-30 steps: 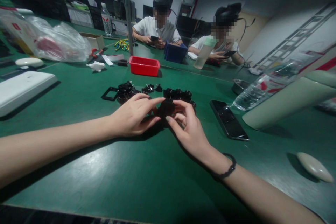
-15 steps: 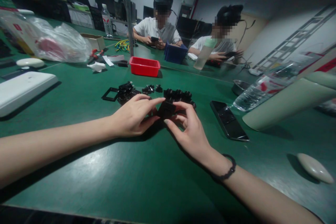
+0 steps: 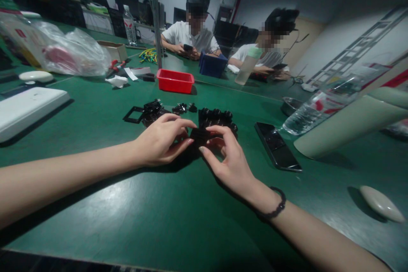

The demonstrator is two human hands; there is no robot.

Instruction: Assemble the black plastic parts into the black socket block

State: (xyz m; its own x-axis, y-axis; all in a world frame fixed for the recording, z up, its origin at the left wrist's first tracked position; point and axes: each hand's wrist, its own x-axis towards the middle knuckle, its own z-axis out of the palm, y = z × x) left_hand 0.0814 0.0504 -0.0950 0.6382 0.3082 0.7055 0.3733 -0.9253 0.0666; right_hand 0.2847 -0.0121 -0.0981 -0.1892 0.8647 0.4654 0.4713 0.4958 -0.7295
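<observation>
Between my two hands is a small dark block-like part (image 3: 199, 134), its exact kind too dark to make out. My left hand (image 3: 165, 139) pinches its left side between thumb and fingers. On the other side my right hand (image 3: 227, 151), with a dark bracelet at the wrist, grips it with bent fingers, the thumb a little lower. Just behind the hands stand several black round-topped parts (image 3: 217, 115) in rows. To their left lie a black square frame (image 3: 134, 114), a heap of black plastic pieces (image 3: 152, 109) and smaller black bits (image 3: 180, 108).
A red bin (image 3: 176, 81) stands beyond the parts. Right of my hands lie a phone (image 3: 278, 146), a green tumbler (image 3: 347, 121), a water bottle (image 3: 318, 108) and a pale oval object (image 3: 381, 204). A white box (image 3: 32, 108) sits left. Two people sit across the table.
The dark part has been tilted between my fingers, so it looks flatter and a ridged-looking face shows. My hands have hardly shifted. Across the table, the person at right has moved their head slightly.
</observation>
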